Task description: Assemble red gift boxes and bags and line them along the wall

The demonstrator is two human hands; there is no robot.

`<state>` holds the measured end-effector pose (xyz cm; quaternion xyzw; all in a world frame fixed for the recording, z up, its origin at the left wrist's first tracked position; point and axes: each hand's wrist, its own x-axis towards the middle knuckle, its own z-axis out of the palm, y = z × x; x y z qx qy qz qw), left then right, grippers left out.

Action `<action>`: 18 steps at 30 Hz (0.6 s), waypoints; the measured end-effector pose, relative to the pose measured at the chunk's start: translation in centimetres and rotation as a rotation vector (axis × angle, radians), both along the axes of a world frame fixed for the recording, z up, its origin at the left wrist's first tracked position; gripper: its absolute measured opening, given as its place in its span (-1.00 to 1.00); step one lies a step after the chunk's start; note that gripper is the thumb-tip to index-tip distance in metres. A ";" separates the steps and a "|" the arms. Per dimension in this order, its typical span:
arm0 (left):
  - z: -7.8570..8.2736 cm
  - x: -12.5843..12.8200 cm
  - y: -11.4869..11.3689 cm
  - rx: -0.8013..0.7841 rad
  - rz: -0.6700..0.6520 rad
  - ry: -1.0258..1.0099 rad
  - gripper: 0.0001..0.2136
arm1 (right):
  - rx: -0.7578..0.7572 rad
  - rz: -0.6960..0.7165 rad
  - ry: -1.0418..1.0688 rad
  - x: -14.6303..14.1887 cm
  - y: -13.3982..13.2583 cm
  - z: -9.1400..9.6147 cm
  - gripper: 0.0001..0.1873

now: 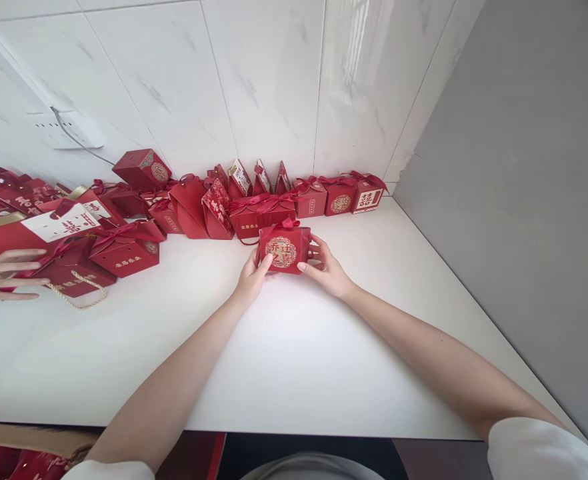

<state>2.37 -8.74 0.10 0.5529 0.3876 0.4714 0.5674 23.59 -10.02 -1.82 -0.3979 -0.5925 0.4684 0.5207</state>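
Observation:
A small red gift box (285,251) with a round gold emblem and a ribbon on top is held between my two hands, over the middle of the white table. My left hand (254,272) grips its left side, thumb on the front face. On the opposite side my right hand (328,268) holds it, thumb at the lower front corner and fingers behind. Just behind it stand red ribbon-tied boxes (247,215). Farther right along the wall sit a box with a round emblem (341,203) and one with a white label (369,199).
Many red gift boxes (129,257) crowd the table's left side. Another person's hand (9,275) reaches in there, beside a box with a rope handle (77,270). A cable runs from a wall socket (64,130). A grey panel (519,200) bounds the table (324,373) at right. A carton (29,437) stands below left.

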 end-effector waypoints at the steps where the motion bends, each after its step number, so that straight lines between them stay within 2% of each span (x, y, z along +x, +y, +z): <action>1: 0.0 0.1 0.0 0.034 0.036 -0.002 -0.36 | -0.012 -0.051 -0.022 0.0 0.0 0.0 0.00; 3: 0.0 0.2 -0.1 0.069 0.084 0.006 -0.24 | -0.012 -0.118 -0.056 0.0 0.0 0.1 -0.01; 7: 0.3 0.2 -0.1 0.042 0.064 0.025 -0.04 | 0.102 -0.126 -0.132 -0.1 -0.4 0.4 -0.21; 13: 0.6 -0.3 0.3 -0.050 0.108 0.025 -0.27 | 0.301 -0.150 -0.157 -0.2 -1.3 1.1 -0.50; 18: 0.5 -0.4 0.4 -0.091 0.059 -0.116 -0.46 | 0.241 -0.236 -0.082 0.1 -0.8 0.7 -0.55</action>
